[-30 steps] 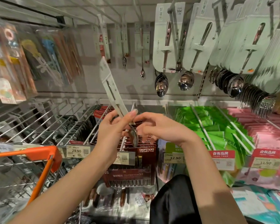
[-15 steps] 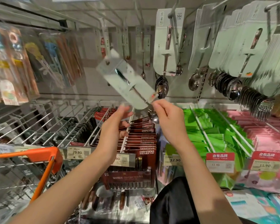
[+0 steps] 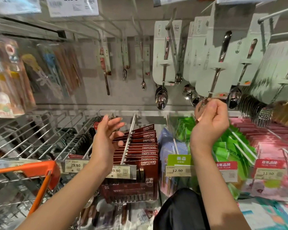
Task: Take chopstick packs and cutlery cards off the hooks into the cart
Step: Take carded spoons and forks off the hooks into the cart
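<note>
While the left hand point(image 3: 109, 133) hangs loose, the right hand point(image 3: 209, 120) pinches an upright spoon card point(image 3: 211, 80), bowl seemingly down.

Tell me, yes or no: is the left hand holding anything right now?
No. The left hand hangs open above the red chopstick packs, fingers loosely spread and holding nothing.

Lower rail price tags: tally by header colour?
White, no header: 2 (29.90 tag, 39.90 tag)
Green-header tag: 1
Red-header tags: 2
Total: 5. The blurred far-left strip is not counted.
</note>
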The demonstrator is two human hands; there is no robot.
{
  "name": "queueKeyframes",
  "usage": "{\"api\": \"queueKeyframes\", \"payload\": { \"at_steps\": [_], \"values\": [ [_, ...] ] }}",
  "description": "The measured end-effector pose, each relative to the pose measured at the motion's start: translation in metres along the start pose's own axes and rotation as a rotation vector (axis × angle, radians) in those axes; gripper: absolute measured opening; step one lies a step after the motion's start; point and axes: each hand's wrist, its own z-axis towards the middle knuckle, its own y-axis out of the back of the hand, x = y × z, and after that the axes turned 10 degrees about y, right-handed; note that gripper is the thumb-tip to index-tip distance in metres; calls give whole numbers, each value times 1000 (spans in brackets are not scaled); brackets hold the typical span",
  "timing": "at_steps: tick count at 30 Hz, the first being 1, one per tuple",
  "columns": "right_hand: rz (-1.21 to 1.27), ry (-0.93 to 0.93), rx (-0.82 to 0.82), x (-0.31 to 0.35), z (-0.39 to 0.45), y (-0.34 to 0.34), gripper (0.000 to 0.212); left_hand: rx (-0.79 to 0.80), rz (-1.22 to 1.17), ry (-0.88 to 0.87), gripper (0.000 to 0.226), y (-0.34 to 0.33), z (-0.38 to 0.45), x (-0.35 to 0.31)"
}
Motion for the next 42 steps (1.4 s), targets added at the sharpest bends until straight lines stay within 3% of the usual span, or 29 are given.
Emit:
{"api": "queueKeyframes", "payload": {
  "at_steps": [4,12,15,18,22,27,33,38,42],
  "values": [
    [18,-7,19,0,7,0,30,-5,-6,-6,40,1,1,0],
    [-108,-213,135,-9,20,-9,25,-1,1,-9,36,2,2,2],
    [-154,-357,176,-18,26,-13,9,13,24,13,32,4,4,2],
    [-179,-556,224,-34,21,-10,14,44,186,108,23,8,13,-1],
    [-242,-657,333,-49,-1,-9,22,140,511,238,16,15,16,-5],
    [-200,-638,593,-22,-25,-28,20,143,701,173,16,22,7,-25],
    [-16,-608,907,44,-53,-54,17,72,414,97,15,58,-16,-56],
    [142,-526,1261,112,-91,-80,19,-136,261,-18,17,127,-49,-78],
    [210,-371,1502,154,-137,-103,19,-293,250,-10,14,190,-80,-77]
  ]
}}
